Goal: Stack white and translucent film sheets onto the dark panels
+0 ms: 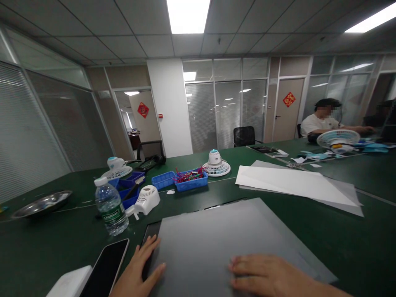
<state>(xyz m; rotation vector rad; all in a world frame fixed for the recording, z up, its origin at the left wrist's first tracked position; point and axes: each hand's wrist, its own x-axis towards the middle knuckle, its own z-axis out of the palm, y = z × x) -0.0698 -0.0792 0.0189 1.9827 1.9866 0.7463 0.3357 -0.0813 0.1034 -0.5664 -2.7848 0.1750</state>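
Note:
A grey translucent sheet (210,235) lies in front of me over a flat black-edged panel (152,231), whose dark rim shows at the left and along the back. My left hand (140,266) rests at the sheet's left edge, thumb and fingers spread apart, holding nothing. On the sheet's near right part lies my right hand (262,272), palm down with fingers stretched out and slightly blurred. What lies under most of the sheet is hidden.
Left of me are a phone (107,264), a white box (71,282), a water bottle (111,206) and a metal tray (43,204). Beyond stand a white fan housing (148,199), blue bins (192,181) and fans (216,167). White sheets (287,181) lie right; a person (323,119) sits behind.

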